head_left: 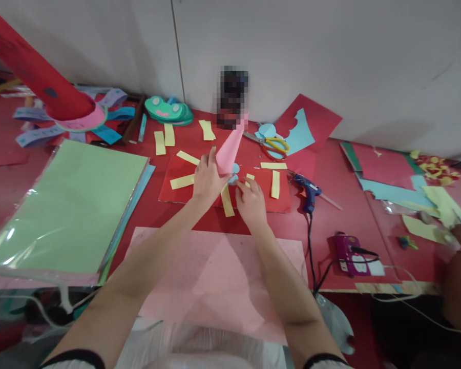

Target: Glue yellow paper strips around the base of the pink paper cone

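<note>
Paper pack (69, 205): frame's left, on table (372, 220)
Strips (182, 182): centre, on and behind card (284, 202)
Scissors (264, 140): upper centre, behind card
Glue gun (309, 189): right of card

we're in paper-craft workshop, by look: red worktable (361, 215) along pale wall (330, 51), bearing scissors (265, 141), glue gun (309, 192), yellow paper strips (182, 182), green frog-face cutouts (169, 110), bagged coloured sheets (72, 205).

Pale-yellow strips (182, 182) on the red board (266, 180), pink paper (231, 147) over it; right of it, navy glue gun (310, 192); left, light-green sheets (72, 205).
</note>
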